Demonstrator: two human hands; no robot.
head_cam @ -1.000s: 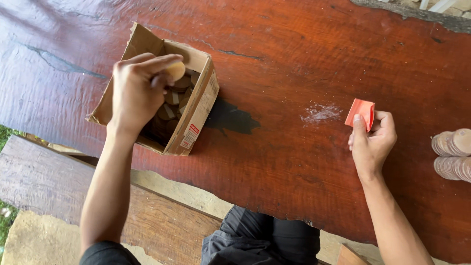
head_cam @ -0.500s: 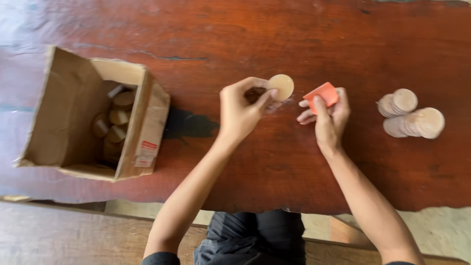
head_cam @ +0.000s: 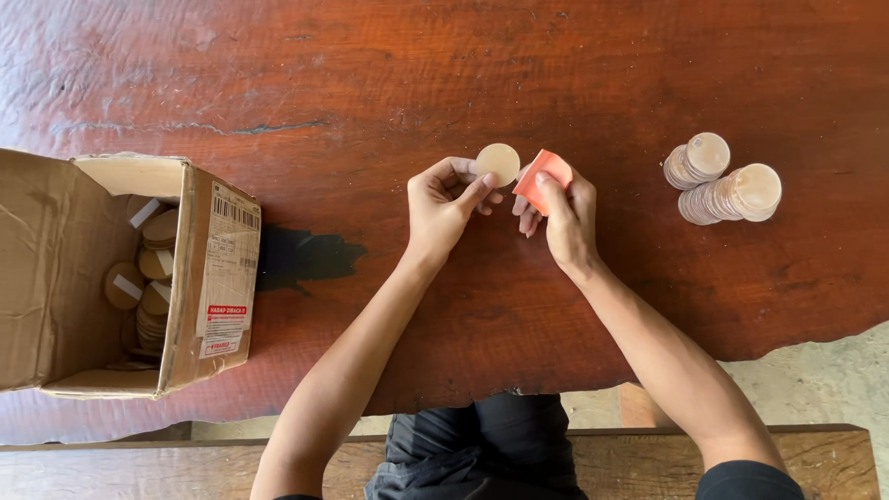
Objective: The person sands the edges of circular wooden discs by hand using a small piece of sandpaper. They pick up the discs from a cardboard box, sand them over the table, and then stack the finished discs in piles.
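My left hand (head_cam: 444, 206) pinches a small round wooden disc (head_cam: 498, 164) by its edge, holding it just above the red-brown wooden table (head_cam: 370, 83). My right hand (head_cam: 561, 215) grips a folded orange piece of sandpaper (head_cam: 543, 176), which sits right beside the disc, almost touching it. Both hands meet near the middle of the table.
An open cardboard box (head_cam: 199, 278) holding several more wooden discs (head_cam: 148, 278) lies at the left. Two leaning stacks of discs (head_cam: 724, 181) lie at the right. A dark stain (head_cam: 301, 261) marks the table beside the box. A wooden bench (head_cam: 185, 468) runs below the table's near edge.
My left hand took a disc out of the box and carried it right to the table's middle. My right hand brought the orange sandpaper left until it met the disc.
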